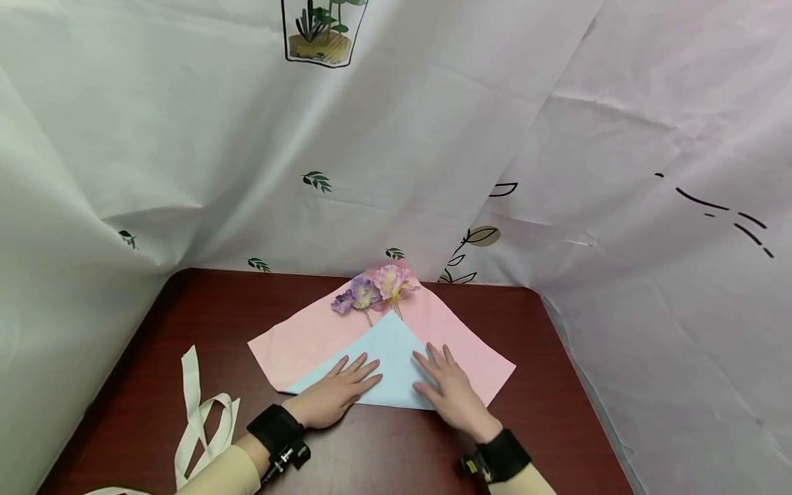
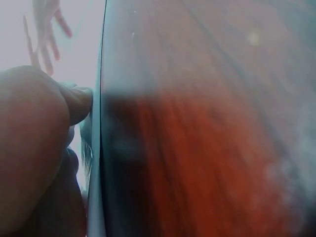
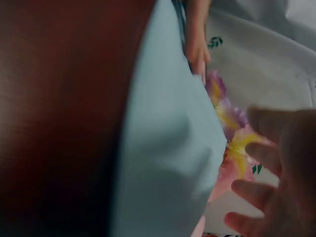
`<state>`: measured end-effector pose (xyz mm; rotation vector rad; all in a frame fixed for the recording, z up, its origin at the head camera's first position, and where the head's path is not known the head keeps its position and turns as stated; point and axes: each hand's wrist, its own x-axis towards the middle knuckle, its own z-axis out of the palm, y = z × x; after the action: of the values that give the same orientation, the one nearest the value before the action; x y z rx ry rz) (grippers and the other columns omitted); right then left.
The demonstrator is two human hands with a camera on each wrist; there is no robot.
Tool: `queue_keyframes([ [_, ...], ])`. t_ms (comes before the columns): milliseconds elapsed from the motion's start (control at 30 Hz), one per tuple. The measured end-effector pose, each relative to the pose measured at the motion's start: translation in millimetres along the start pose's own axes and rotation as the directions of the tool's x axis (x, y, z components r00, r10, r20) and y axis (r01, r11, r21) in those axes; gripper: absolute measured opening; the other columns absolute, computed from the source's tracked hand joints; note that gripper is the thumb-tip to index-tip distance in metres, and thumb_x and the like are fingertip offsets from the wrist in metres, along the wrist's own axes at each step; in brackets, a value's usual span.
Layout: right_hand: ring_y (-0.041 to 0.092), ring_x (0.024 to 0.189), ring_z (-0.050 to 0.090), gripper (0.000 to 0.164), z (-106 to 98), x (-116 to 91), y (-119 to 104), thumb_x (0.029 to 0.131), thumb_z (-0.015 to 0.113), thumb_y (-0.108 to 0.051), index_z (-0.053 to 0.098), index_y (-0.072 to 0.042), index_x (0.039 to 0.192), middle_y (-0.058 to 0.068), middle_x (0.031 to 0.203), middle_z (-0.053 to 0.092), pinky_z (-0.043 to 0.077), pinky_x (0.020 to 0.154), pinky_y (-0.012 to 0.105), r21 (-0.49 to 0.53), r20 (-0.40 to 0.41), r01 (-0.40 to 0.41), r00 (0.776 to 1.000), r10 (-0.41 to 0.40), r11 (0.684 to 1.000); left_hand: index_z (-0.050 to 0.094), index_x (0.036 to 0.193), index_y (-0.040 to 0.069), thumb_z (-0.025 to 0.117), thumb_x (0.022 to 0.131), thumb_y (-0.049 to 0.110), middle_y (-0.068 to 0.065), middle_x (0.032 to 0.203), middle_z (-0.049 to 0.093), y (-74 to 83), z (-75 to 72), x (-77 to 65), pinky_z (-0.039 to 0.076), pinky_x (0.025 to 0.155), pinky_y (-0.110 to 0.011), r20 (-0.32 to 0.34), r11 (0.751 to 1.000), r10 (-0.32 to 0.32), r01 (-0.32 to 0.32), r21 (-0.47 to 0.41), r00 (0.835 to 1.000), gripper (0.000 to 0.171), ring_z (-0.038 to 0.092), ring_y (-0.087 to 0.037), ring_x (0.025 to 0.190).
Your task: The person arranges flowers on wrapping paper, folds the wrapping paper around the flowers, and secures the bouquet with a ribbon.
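A sheet of wrapping paper, pink on one face, lies on the table with its lower part folded up as a light blue flap. Two artificial flowers, one purple and one pink, lie on the pink face, their stems running under the flap's tip. My left hand rests on the flap's left part with fingers spread. On the right part, my right hand has its fingers straight and spread over the blue. In the right wrist view the flowers show beyond the flap's edge.
A white ribbon lies looped on the dark red table, left of my left forearm. White printed cloth hangs behind the table and along both sides. Each wrist wears a black band with a small camera.
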<state>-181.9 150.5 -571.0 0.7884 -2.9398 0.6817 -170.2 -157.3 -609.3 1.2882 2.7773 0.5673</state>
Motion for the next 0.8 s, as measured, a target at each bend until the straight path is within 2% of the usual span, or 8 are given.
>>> queue_keyframes([
  [100,0.053,0.15,0.008,0.06,7.7,-26.4,3.9,0.104,0.052,-0.047,0.037,-0.028,0.158,0.016,0.167,0.019,0.015,0.109,0.075,-0.025,0.14,0.015,0.99,-0.012,1.0,0.037,0.158,0.015,0.045,0.107,0.014,-0.01,0.166,0.025,-0.4,-1.1,0.7,0.019,0.118,-0.062,0.016,1.0,-0.009,0.009,-0.003,1.0,0.051,0.018,-0.037,0.153],
  [200,0.051,0.151,0.003,0.058,13.6,-41.2,14.5,0.106,0.046,-0.047,0.032,-0.03,0.16,0.016,0.168,0.012,0.008,0.11,0.074,-0.046,0.201,0.005,0.98,0.005,0.999,0.038,0.157,0.014,0.045,0.108,0.014,-0.012,0.166,0.025,-0.9,-2.5,0.9,0.019,0.117,-0.063,0.024,1.0,-0.009,0.009,-0.018,1.0,0.05,0.018,-0.039,0.153],
  [367,0.047,0.152,0.002,0.056,15.0,-47.8,36.8,0.107,0.041,-0.046,0.03,-0.03,0.16,0.015,0.169,0.01,0.003,0.112,0.071,-0.082,0.217,-0.026,0.975,0.044,0.996,0.036,0.158,0.014,0.044,0.109,0.015,-0.016,0.166,0.023,-3.9,-3.8,-3.1,0.017,0.117,-0.064,0.041,0.998,0.001,0.002,-0.057,0.999,0.05,0.016,-0.043,0.152],
  [533,0.044,0.154,0.001,0.056,8.8,-47.2,49.1,0.108,0.037,-0.046,0.027,-0.031,0.161,0.012,0.17,0.007,0.004,0.114,0.07,-0.147,0.233,-0.039,0.97,0.073,0.988,0.036,0.158,0.017,0.043,0.109,0.015,-0.018,0.166,0.023,-9.3,-7.2,-12.5,0.015,0.116,-0.066,0.034,0.997,-0.004,0.006,-0.071,0.999,0.05,0.015,-0.045,0.151],
  [667,0.043,0.154,0.001,0.056,5.1,-47.7,55.1,0.109,0.035,-0.047,0.025,-0.031,0.162,0.012,0.17,0.006,0.005,0.113,0.07,-0.182,0.248,-0.018,0.967,0.064,0.983,0.037,0.158,0.017,0.043,0.108,0.013,-0.021,0.165,0.021,-14.9,-9.2,-19.7,0.009,0.115,-0.07,0.038,0.988,-0.02,0.026,-0.155,0.999,0.05,0.011,-0.05,0.151],
  [733,0.044,0.154,0.001,0.057,3.5,-47.4,57.5,0.109,0.036,-0.046,0.025,-0.029,0.162,0.012,0.17,0.006,0.004,0.113,0.071,-0.184,0.25,-0.003,0.967,0.05,0.983,0.037,0.158,0.016,0.044,0.108,0.012,-0.022,0.165,0.02,-16.6,-12.4,-22.9,0.008,0.114,-0.071,0.045,0.986,-0.027,0.034,-0.163,0.999,0.051,0.01,-0.051,0.15],
  [800,0.045,0.153,0.001,0.057,2.0,-46.3,59.8,0.108,0.037,-0.045,0.025,-0.028,0.162,0.013,0.17,0.006,0.004,0.113,0.071,-0.179,0.25,0.007,0.968,0.039,0.984,0.036,0.158,0.017,0.046,0.107,0.013,-0.022,0.165,0.02,-17.6,-16.7,-25.8,0.009,0.114,-0.071,0.057,0.99,-0.033,0.04,-0.132,0.998,0.052,0.011,-0.052,0.15],
])
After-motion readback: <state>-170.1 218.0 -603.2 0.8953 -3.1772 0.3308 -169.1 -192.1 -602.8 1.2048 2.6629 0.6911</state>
